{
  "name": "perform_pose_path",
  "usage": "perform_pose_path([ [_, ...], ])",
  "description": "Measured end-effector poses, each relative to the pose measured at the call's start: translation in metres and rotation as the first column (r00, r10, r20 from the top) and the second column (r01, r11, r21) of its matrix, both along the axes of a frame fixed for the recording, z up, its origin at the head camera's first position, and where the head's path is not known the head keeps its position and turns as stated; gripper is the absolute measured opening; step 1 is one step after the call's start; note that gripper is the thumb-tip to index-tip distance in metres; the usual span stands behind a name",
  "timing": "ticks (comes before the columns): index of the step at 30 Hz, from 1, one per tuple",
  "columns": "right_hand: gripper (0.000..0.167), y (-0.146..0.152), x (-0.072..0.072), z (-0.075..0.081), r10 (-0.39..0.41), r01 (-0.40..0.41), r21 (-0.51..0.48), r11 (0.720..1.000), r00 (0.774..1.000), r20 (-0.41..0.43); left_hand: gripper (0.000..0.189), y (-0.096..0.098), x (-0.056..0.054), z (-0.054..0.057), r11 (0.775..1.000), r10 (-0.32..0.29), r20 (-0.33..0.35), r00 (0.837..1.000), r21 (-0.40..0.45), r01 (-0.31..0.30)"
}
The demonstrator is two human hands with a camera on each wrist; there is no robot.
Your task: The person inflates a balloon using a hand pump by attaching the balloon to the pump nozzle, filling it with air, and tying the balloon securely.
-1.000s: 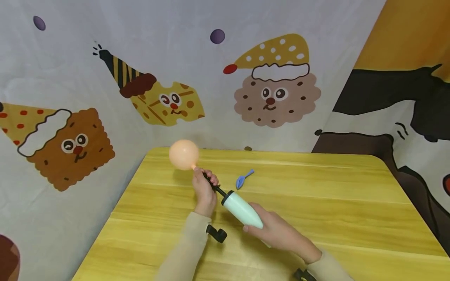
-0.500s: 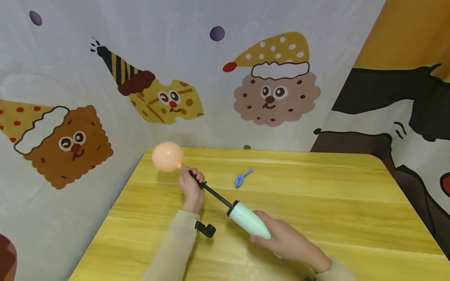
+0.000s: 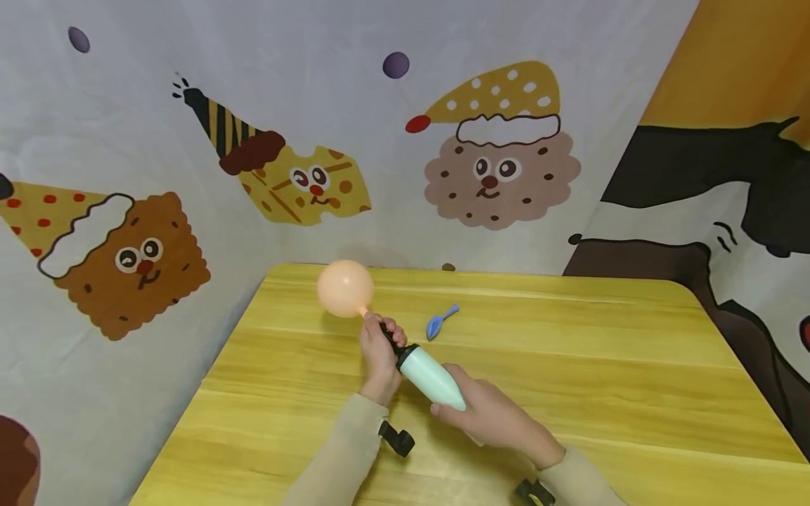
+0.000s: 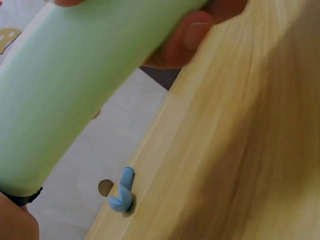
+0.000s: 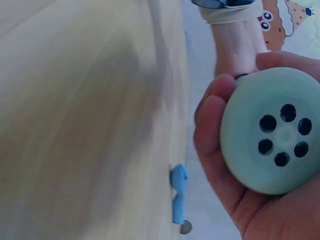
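Twelve o'clock here points straight away from the person across the bench. Nearest is the right hand, with the fingers curled firmly round the rear of a mint-green plastic hand pump with a black front end. The right wrist view shows them wrapped about its round end, with six dark holes facing the camera.

The pump's long axis is the line that counts: from the right palm at four o'clock to the left hand at ten, one hand at each end, held above the bench. The black collar sits close against the left hand, and the left fingers are closed around the black part ahead of it.

Beyond, at about eleven o'clock from the left hand, is a round, inflated, peach-orange balloon. Its neck meets the left fingertips; they hide how it joins the pump.

A limp, deflated blue balloon lies on the yellow wood-grain bench, at two o'clock from the left hand, the nearer of the two, with its neck toward one to two o'clock. Farthest, a pale printed cloth backdrop hangs behind.
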State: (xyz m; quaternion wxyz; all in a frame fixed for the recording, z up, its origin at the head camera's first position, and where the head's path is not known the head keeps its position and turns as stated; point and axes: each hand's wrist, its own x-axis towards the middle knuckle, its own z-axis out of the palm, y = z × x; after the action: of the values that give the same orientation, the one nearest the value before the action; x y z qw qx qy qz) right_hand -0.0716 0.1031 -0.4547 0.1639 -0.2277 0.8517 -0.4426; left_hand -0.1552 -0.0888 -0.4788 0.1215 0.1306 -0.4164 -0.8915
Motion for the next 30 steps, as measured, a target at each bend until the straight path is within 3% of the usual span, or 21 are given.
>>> perform_pose_path([
  [9, 0.069, 0.008, 0.003, -0.002, -0.022, 0.022, 0.008, 1.000, 1.000, 0.015, 0.039, -0.014, -0.015, 0.007, 0.998, 0.063, -0.057, 0.996, 0.015, -0.062],
  [16, 0.063, 0.034, 0.012, -0.003, 0.025, -0.025, 0.028, 0.999, 1.000, -0.011, 0.036, -0.043, -0.030, 0.014, 0.990, 0.134, -0.083, 0.987, 0.054, -0.130],
  [21, 0.063, 0.046, 0.016, -0.006, 0.045, -0.044, 0.031, 0.999, 0.999, -0.026, 0.036, -0.060, -0.034, 0.017, 0.977, 0.195, -0.075, 0.978, 0.108, -0.186],
  [26, 0.077, 0.042, 0.015, -0.010, -0.012, 0.017, 0.123, 0.992, 0.999, -0.043, 0.036, -0.052, -0.033, 0.014, 0.979, 0.191, -0.071, 0.979, 0.090, -0.184],
  [30, 0.075, 0.034, 0.012, -0.008, -0.038, 0.045, 0.154, 0.987, 0.998, -0.052, 0.034, -0.034, -0.029, 0.012, 0.983, 0.174, -0.079, 0.982, 0.072, -0.168],
])
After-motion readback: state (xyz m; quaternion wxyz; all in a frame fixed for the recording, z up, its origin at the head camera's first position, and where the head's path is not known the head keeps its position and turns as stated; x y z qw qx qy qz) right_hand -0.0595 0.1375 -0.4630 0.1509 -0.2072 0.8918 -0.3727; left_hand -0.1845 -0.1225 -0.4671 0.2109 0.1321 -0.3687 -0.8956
